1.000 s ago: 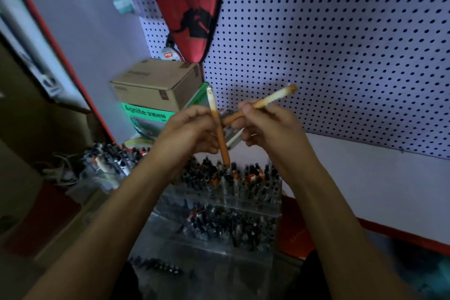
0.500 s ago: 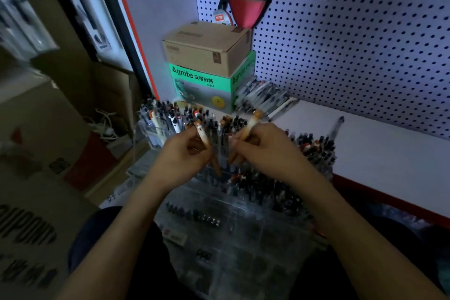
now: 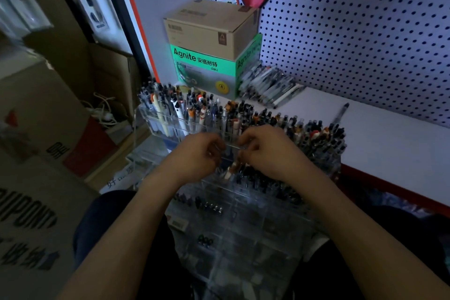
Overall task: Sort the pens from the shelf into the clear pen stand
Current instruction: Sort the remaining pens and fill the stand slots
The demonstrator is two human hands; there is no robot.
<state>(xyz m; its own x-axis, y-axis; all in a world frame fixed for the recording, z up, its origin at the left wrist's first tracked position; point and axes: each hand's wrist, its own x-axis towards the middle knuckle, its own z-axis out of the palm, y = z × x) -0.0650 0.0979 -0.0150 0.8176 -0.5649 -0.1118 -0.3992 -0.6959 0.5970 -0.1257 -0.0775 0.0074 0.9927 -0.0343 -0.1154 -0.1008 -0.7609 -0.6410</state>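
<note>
Pens lowered into the stand

My hands dropped: right hand [image 3: 270, 153] pinched an orange-white pen [image 3: 231, 170] into the clear pen stand [image 3: 255, 214]; left hand's [image 3: 194, 156] curled fingers' hold I couldn't tell.

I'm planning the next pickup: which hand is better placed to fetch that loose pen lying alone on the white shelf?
Probably the right hand. The loose pen lies on the white shelf to its right, beyond the clear pen stand. The left hand would have to cross over.

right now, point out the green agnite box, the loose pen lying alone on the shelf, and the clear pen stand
green Agnite box [image 3: 199, 68], head view, on its front face.
loose pen [image 3: 340, 112], head view, mid-barrel.
clear pen stand [image 3: 246, 224], head view, on a bare front compartment wall.
</note>
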